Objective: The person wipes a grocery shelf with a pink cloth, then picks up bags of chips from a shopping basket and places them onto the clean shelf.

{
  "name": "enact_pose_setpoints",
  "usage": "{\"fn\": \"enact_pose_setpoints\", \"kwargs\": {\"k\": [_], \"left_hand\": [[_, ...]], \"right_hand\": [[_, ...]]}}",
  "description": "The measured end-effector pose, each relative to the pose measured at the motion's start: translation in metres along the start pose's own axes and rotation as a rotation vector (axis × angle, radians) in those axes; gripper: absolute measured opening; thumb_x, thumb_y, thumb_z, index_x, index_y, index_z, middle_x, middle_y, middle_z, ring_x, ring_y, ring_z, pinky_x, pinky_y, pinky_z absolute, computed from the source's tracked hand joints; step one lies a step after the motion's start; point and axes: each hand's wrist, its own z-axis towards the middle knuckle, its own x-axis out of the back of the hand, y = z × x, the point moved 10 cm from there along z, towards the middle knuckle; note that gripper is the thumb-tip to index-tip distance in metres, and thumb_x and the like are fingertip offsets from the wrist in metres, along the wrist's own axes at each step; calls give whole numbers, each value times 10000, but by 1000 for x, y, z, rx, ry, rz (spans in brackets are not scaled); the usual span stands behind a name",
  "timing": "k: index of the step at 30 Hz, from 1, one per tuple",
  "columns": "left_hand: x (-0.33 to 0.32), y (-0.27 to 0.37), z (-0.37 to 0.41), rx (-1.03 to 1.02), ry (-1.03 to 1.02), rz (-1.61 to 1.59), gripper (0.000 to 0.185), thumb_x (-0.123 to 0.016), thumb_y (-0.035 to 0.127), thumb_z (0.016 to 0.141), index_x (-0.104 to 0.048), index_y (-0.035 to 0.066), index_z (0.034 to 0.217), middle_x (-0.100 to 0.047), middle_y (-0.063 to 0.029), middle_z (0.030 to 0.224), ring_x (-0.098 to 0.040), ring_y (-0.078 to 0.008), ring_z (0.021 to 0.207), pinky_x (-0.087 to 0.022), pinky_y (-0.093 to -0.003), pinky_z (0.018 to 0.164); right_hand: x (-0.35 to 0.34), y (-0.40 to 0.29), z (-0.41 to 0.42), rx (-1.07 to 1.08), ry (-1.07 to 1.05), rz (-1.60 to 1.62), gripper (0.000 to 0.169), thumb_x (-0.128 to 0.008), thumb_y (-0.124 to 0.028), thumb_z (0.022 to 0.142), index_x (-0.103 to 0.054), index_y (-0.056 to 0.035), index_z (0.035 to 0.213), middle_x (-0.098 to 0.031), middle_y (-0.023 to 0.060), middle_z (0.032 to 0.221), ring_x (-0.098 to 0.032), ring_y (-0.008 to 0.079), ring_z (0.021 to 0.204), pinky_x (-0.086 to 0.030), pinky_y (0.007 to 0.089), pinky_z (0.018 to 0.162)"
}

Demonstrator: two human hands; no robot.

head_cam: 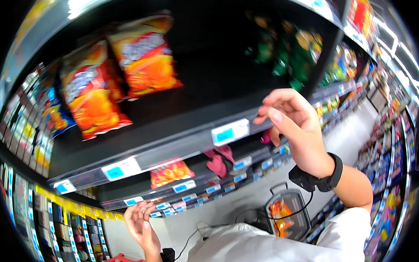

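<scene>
My right hand [293,120] is raised in front of the upper shelf's edge, fingers curled apart, holding nothing. Low at the left, my left hand [142,225] is empty too, its fingers loosely bent near the lower shelf edges. On the black upper shelf [197,92] stand orange-and-red snack bags, one front bag [93,95] at the left and another bag [148,59] beside it. A blue snack bag [57,115] is at the far left. Green bags [300,61] stand deeper at the right, blurred. Another orange bag [171,173] lies on a lower shelf.
A dark shopping basket [288,213] with orange bags in it stands on the floor at my right. A red plastic object [123,260] is at the bottom left. Cables run from my wrist bands. Stocked shelves [384,171] line the aisle's right side. A pink item [220,161] is on a lower shelf.
</scene>
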Motion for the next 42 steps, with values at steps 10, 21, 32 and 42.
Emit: {"fn": "enact_pose_setpoints", "kwargs": {"k": [10, 21, 32, 42], "left_hand": [[-205, -57, -61, 166, -394, 6, 331, -498, 210, 933, -465, -9, 1178, -545, -165, 1085, -562, -277, 1005, -452, -427, 936], [-409, -157, -192, 520, -811, 157, 238, -548, 151, 935, -496, -26, 1085, -560, -165, 1053, -596, -272, 951, -492, -424, 882], [-396, -323, -346, 1153, -1040, 550, 179, -436, -30, 894, -525, -34, 1050, -603, -164, 1017, -637, -239, 946, -510, -360, 900], [-331, -465, -412, 1296, -1016, 667, 192, -496, -3, 918, -534, -35, 1103, -610, -159, 1042, -624, -240, 982, -490, -369, 914]], "right_hand": [[289, 90, -205, -49, 752, 68, 181, -556, -199, 964, -564, -58, 1078, -622, 35, 865, -608, 100, 778, -397, 198, 514], [427, 426, -542, -886, 909, -210, 197, -590, -198, 925, -592, -1, 940, -610, 36, 808, -559, 101, 739, -454, 267, 676], [345, 695, -737, -1566, 496, -207, 290, -611, -254, 793, -651, -13, 949, -680, 216, 965, -649, 353, 960, -499, 421, 834], [300, 909, -835, -1624, 1051, 389, 309, -617, -348, 888, -554, -163, 1127, -556, 44, 894, -534, 157, 727, -461, 325, 598]]}}
